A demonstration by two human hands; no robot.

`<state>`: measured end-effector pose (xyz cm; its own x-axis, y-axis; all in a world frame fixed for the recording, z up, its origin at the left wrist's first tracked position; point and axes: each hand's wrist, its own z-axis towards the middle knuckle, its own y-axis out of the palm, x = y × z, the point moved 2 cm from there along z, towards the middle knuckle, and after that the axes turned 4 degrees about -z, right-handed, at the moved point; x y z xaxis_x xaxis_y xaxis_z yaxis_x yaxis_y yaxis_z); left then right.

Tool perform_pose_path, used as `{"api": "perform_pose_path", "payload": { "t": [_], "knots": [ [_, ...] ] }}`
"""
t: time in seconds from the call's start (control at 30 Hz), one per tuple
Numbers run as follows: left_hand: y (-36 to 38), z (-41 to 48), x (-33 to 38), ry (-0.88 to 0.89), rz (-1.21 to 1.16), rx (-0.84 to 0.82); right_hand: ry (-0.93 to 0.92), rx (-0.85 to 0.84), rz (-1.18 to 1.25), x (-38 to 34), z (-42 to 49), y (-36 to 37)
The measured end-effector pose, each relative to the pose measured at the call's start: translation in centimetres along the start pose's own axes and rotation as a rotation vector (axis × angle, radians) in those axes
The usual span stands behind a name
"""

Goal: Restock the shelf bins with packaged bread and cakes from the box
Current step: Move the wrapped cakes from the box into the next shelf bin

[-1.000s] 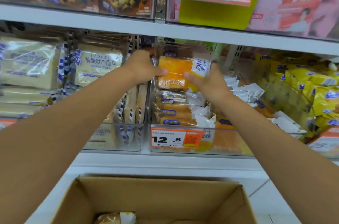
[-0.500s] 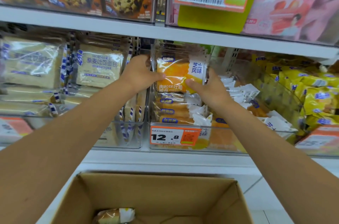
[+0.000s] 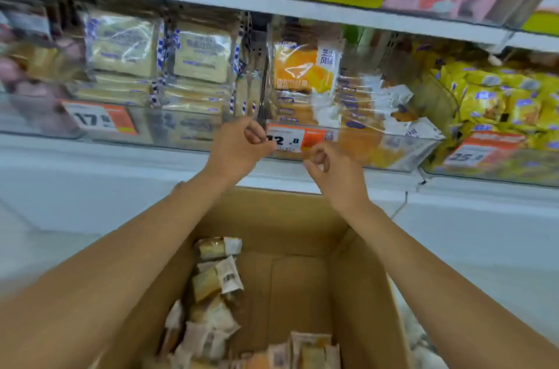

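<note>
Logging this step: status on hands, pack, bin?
Empty, loosely curled: left hand, right hand, before bin. Upright in it: orange pack. More packs in box below; nothing blocking.

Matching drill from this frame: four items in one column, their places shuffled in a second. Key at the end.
Items:
1 orange bread pack
2 yellow packs
3 cardboard box
4 pale toast packs

Places:
A left bin
B below the shelf
C right bin
D middle bin, above the 12.8 tag

Pairs: 1-D, 2-C, 3-B, 4-A
</note>
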<state>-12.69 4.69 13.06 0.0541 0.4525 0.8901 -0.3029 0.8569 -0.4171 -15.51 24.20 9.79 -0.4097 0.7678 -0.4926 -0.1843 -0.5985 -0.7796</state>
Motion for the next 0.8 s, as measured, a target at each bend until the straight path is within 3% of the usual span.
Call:
{"api": "perform_pose_path", "payload": {
  "t": [0.2,0.33,0.43,0.67,0.8],
  "knots": [
    [2.0,-9.3,-14.6,-0.378,0.093,-0.158,0.206,-0.66,-0.088,4.9,-11.2,10.2],
    [3.3,-14.0,-21.9,-0.601,0.051,-0.164,0.434,-0.885,0.022,8.3,-16.8,16.6],
    [3.3,-16.2,-25.6,-0.694,0.043,-0.036,0.468,-0.939,0.193,8.5,-18.8,21.7],
    [2.4,-18.3,-29.0,-0.831,0.004,0.006,-0.067,-0.898,-0.005,6.1,-19.1,31.5],
    [2.3,-18.1,-28.9,-0.83,0.009,0.035,-0.077,-0.648,0.063,6.1,-17.2,30.9]
  ]
}}
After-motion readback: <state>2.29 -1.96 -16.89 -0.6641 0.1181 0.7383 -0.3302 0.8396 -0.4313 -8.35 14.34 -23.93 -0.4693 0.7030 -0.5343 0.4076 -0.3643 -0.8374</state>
